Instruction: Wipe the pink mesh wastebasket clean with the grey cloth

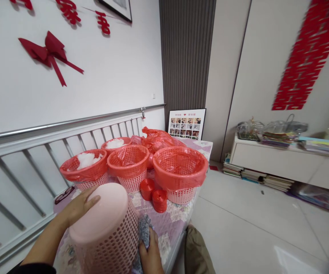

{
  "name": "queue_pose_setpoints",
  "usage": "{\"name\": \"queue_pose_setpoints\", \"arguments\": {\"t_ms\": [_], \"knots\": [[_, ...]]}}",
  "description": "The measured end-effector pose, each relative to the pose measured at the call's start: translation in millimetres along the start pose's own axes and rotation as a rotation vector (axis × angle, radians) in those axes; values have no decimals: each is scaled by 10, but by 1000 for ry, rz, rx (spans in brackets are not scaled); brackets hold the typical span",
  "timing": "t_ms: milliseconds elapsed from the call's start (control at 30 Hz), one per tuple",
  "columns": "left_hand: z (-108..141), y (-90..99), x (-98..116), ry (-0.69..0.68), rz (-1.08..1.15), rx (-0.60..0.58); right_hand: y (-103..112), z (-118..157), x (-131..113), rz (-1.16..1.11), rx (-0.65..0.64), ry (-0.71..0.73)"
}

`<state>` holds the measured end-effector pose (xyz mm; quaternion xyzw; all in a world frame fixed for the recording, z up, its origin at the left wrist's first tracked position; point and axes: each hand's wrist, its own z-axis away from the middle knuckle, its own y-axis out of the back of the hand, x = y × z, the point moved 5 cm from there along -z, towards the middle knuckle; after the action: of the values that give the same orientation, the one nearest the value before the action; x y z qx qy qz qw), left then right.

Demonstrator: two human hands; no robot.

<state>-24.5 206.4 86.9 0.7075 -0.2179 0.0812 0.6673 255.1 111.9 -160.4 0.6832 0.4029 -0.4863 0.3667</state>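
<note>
A pink perforated basket (107,228) is tipped with its solid base facing up, close to me. My left hand (83,203) grips the edge of its base, thumb on the flat bottom. On the basket's right side, my right hand (150,251) is closed on a grey cloth (144,230) that touches the perforated wall. Beyond stand pink baskets lined with red bags: one at the right (180,171), one in the middle (128,163), and two at the left and back (86,173) (115,143) with white material inside. Two red rolls (147,189) (159,201) sit between them.
A flowered cloth (176,224) covers the table, with a red plastic bag (161,139) heaped at its back. Dark-rimmed glasses (64,195) lie at the left edge, beside a white railing (39,167). A low cabinet (273,160) stands across the floor at right.
</note>
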Motion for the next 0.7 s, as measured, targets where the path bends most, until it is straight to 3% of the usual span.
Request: {"name": "queue_pose_setpoints", "arguments": {"t_ms": [233,333,400,500,700], "knots": [[-5,-11,-11,-17,7,-3,-229,35,-1196,-77,-95,212],[-6,-2,-8,-28,5,-1,-239,54,-1395,-72,-130,356],[-6,1,-10,-28,3,5,-218,90,-1298,-47,-173,442],[-12,-3,-26,-19,3,18,-167,212,-866,6,-262,428],[-26,-22,-69,5,20,5,110,489,125,50,-51,29]]}}
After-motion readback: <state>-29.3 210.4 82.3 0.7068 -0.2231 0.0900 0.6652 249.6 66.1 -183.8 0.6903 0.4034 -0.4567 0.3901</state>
